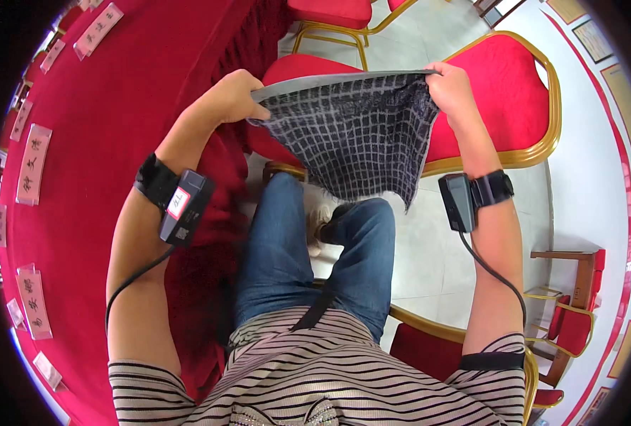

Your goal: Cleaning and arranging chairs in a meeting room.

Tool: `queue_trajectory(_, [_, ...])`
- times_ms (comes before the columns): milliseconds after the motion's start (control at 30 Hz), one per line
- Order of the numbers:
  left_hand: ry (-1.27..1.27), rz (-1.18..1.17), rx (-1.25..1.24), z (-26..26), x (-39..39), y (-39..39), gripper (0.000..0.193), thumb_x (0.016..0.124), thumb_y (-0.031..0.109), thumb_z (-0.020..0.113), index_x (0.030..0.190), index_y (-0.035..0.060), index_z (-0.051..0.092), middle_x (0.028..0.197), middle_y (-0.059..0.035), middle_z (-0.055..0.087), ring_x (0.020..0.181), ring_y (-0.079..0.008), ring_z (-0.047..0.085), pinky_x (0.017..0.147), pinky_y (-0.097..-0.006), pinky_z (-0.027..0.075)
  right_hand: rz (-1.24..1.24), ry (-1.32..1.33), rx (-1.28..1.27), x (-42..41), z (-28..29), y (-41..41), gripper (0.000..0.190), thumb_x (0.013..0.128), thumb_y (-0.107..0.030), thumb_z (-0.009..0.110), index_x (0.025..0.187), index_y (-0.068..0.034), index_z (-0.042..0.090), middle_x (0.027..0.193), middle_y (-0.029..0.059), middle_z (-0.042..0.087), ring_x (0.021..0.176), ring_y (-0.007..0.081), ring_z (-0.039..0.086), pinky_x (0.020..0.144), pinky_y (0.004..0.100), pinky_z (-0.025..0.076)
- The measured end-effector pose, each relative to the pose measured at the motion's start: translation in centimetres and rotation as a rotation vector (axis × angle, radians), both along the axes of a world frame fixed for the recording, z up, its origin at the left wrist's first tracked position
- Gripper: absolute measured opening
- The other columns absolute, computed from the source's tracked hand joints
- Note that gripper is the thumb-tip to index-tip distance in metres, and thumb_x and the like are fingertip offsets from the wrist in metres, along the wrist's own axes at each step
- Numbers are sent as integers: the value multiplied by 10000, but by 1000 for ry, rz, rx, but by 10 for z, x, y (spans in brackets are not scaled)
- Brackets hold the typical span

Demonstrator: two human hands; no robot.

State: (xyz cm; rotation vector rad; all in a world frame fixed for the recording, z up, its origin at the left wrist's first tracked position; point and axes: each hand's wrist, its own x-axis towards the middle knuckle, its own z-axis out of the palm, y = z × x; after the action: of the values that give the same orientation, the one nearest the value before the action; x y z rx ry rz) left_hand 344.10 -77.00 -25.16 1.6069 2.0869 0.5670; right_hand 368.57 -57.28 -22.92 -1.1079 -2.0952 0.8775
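A dark checked cloth [355, 133] with a plain grey top edge and frayed lower edges hangs between my two hands, above my knees. My left hand [239, 97] grips its upper left corner, thumb in front. At the upper right corner, my right hand [449, 88] pinches the edge, and the cloth bunches just below it. The top edge is stretched nearly straight, while the lower part droops to a point on the right. Behind the cloth is a red chair with a gold frame [499, 101].
A table with a red cloth [97, 160] runs along my left, with name cards in clear stands [34, 165] near its far edge. Another red chair [334, 13] stands ahead. Stacked wooden and red furniture [576, 309] is by the wall at right.
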Motion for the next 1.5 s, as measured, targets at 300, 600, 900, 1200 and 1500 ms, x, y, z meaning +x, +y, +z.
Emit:
queue_trajectory(300, [163,236,669,67,-1,61,198,655,142,609,814,28,580,634,-55,560,597,-88,509,571,-226,400,-27,195,436,25,48,65,165,705,-60,476,823,-35,588,583,11,521,526,53,453,504,195,377])
queue_trajectory(600, [-66,20,361,-15,11,5,102,634,78,593,715,20,572,658,-49,534,662,-135,486,617,-244,386,104,-104,419,50,-43,-7,178,595,38,457,711,-54,556,700,112,530,684,244,494,626,315,401])
queue_trajectory(900, [-182,-97,-271,-148,11,-19,170,649,69,539,809,29,583,790,-159,559,769,-282,533,688,-328,410,399,-472,-398,57,-185,-30,169,616,-14,509,769,-49,571,763,144,559,733,274,529,684,312,413])
queue_trajectory(1200, [49,288,393,-140,-53,77,345,662,67,552,998,30,482,953,-143,495,870,-268,470,770,-326,370,-56,110,-335,-7,-179,61,340,626,-58,581,949,-10,485,886,107,531,809,184,512,713,267,404])
queue_trajectory(1500, [103,591,-144,-219,-35,67,553,648,297,607,1062,-1,395,1045,-236,413,961,-344,411,816,-378,338,-308,-121,-357,16,-270,46,502,594,-131,625,1034,15,434,997,214,477,909,301,484,770,345,388])
